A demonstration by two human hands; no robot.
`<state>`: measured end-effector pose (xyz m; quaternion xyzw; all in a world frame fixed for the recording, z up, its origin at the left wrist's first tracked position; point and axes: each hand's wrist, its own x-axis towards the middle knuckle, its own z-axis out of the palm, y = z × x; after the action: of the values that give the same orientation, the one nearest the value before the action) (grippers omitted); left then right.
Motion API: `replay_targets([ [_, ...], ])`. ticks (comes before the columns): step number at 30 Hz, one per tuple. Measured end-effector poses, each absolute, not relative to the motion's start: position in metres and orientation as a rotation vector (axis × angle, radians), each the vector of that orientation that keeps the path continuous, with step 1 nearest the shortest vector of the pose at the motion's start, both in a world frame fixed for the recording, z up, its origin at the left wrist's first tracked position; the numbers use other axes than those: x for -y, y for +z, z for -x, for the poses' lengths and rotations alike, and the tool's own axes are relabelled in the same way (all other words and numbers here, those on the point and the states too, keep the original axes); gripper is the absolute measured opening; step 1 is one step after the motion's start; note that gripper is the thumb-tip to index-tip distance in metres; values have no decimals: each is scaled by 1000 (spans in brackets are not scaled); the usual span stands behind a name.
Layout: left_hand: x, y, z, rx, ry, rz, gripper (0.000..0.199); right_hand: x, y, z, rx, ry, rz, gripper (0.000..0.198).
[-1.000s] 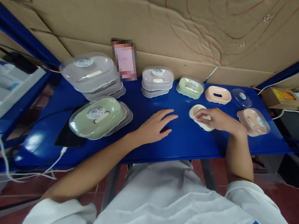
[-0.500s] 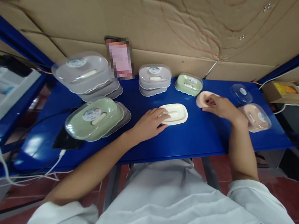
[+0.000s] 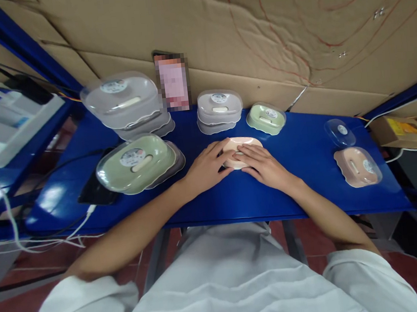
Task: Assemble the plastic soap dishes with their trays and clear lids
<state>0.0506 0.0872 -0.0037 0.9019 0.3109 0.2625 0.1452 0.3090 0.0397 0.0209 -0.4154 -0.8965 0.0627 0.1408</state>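
A pink oval soap dish (image 3: 232, 146) with a light centre sits on the blue table in front of me. The cream oval tray seen earlier is not visible; the pink dish covers its spot. My left hand (image 3: 209, 166) grips the dish's left side, fingers over the far edge and thumb by the near edge. From the right, my right hand (image 3: 263, 162) lies across the top, fingertips at the centre and thumb at the near rim. Behind them stand a small green soap dish (image 3: 266, 118) and stacked grey soap dishes (image 3: 219, 111) under a clear lid.
At left are larger stacked grey dishes (image 3: 122, 100), a green lidded dish (image 3: 135, 163) and a black flat device (image 3: 98, 190) with a white cable. At right lie a clear lid (image 3: 340, 133) and another pink dish (image 3: 357, 166). A phone (image 3: 173, 83) leans on the cardboard wall (image 3: 198, 23).
My right hand has moved left, bringing the pink soap dish from the right to where the cream tray lay. My left hand has stayed in about the same place.
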Motion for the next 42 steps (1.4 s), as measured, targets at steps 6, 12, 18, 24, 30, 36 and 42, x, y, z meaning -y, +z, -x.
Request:
replay_targets([
  [6, -84, -4, -52, -922, 683, -2644, 48, -45, 20, -317, 2632, 169, 1192, 48],
  [12, -79, -1, -52, -932, 666, -2605, 51, -47, 31, -331, 2534, 246, 1191, 42],
  [18, -78, 6, -53, -888, 654, -2635, 31, -62, 58, -404, 2099, 51, 1516, 41],
  [24, -75, 9, -53, -897, 648, -2668, 25, -73, 45, -509, 1190, -151, 2686, 83],
  [30, -78, 7, -52, -888, 646, -2616, 25, -74, 32, -503, 1369, -8, 2678, 98],
  [36, -84, 1, -51, -856, 670, -2381, 41, -64, 56, -487, 1492, 178, 2351, 81],
  [42, -89, -1, -52, -773, 811, -2105, 87, -41, 74, -400, 2202, 183, 1511, 69],
])
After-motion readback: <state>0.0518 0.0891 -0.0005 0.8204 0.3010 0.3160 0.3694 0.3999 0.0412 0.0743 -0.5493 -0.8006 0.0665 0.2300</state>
